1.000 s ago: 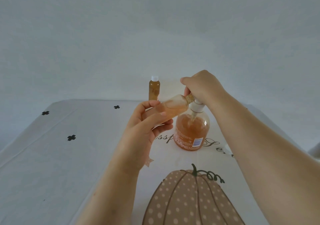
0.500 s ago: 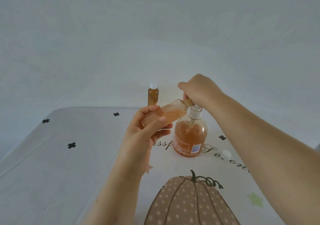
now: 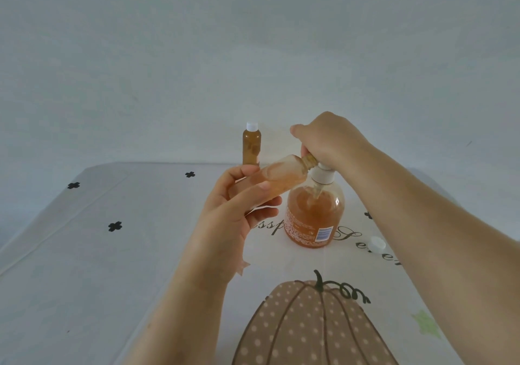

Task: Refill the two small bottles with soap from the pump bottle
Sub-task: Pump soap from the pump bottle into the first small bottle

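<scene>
— Where was the open bottle?

— The left hand (image 3: 230, 215) gripped the small clear uncapped bottle (image 3: 278, 179), partly filled and tilted, with its threaded neck tucked under the right hand (image 3: 329, 139).

— And the right hand?

— It was curled over the white pump head of the round clear pump bottle of orange soap (image 3: 315, 215), which stood on the pale tablecloth (image 3: 112, 266). The other small amber bottle with a white cap (image 3: 251, 146) stood upright behind. A loose white cap (image 3: 377, 244) lay to the pump bottle's right.
</scene>
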Demonstrator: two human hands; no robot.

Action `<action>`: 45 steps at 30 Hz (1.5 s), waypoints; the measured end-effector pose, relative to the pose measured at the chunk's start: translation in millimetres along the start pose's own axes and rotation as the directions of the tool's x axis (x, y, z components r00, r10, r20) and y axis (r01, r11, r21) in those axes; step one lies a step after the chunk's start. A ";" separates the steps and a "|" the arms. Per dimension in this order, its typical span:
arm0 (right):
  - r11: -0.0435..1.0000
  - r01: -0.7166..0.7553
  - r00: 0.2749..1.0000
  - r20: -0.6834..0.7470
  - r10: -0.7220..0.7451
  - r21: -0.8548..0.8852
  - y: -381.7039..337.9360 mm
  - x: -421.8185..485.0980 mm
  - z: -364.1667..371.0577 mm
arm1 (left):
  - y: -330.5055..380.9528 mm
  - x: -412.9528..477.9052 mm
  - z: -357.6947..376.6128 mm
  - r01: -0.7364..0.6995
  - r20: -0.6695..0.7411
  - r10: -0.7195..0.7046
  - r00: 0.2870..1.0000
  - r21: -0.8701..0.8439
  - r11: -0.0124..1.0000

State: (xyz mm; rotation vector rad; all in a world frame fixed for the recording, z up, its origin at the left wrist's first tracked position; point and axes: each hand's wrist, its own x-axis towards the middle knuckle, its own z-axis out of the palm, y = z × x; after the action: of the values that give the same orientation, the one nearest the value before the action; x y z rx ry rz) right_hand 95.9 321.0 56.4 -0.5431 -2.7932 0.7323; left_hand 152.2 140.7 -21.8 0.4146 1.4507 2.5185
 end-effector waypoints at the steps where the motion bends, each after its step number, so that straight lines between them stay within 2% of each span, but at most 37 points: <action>1: 1.000 -0.001 1.000 0.001 0.001 0.000 0.7 0.3 1.1 | 0.1 0.4 -0.1 0.001 -0.002 -0.001 1.000 -0.003 1.000; 21: 1.000 -0.024 1.000 -0.014 0.024 0.018 -3.8 -10.1 -6.0 | 1.2 -1.9 -0.1 0.002 0.037 -0.001 0.999 -0.040 0.999; 26: 1.000 -0.011 1.000 -0.014 0.010 -0.018 -10.3 -13.7 -14.8 | 2.5 -2.2 0.9 -0.001 0.016 0.002 1.000 -0.047 0.999; 30: 0.993 0.025 1.000 -0.002 -0.025 -0.116 -15.0 -15.3 -21.7 | 4.2 -1.8 2.8 0.001 0.030 0.001 1.000 -0.076 0.997; 36: 0.999 -0.013 0.999 0.051 0.015 -0.033 -13.8 -13.1 -17.7 | 4.5 -2.1 4.3 -0.001 0.041 0.005 0.999 -0.094 0.996; 45: 0.999 -0.004 0.998 0.067 0.006 -0.034 -7.7 -8.3 -9.9 | 1.1 0.4 -1.1 0.000 0.048 0.003 0.999 -0.064 0.998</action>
State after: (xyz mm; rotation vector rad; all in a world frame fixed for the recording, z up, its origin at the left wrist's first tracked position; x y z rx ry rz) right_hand 104.0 315.7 68.0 -0.5413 -2.8719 0.7181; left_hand 151.4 139.4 -21.3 0.4625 1.3487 2.5305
